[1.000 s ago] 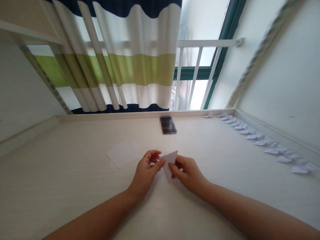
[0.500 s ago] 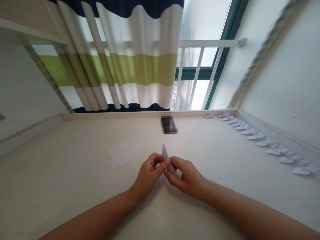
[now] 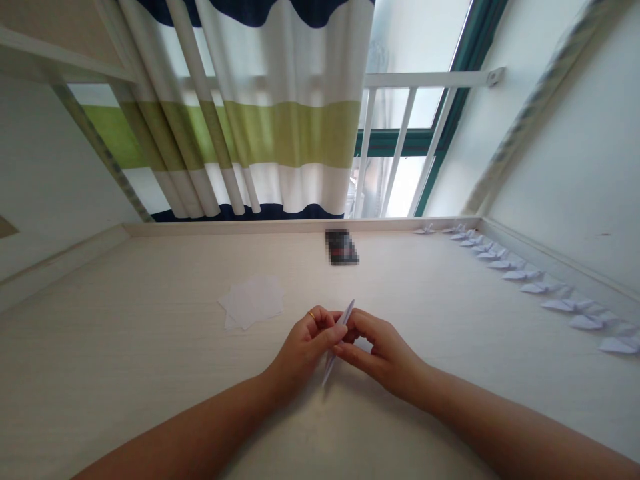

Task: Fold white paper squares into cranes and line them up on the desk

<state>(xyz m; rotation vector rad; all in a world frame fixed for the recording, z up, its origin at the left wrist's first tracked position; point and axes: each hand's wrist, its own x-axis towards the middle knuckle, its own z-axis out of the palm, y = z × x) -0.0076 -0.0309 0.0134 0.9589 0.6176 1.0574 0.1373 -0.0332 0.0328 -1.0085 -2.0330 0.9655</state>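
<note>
A narrow piece of folded white paper is held between both hands above the pale tabletop, slanting from lower left to upper right. My left hand, with a ring on one finger, is closed on it, the thumb pressed along its near face. My right hand pinches it from the other side with thumb and fingertips. The finer folds are too small to make out. Left of the hands lie several loose white paper sheets, overlapping in a fanned stack.
Several folded white paper cranes stand in a row along the right edge. A dark, pixelated object lies near the back edge of the table. Beyond are a striped curtain and a white railing.
The folded paper has turned, its top tip now leaning right instead of left, and its lower end shows below my hands. The whole view has shifted slightly.
</note>
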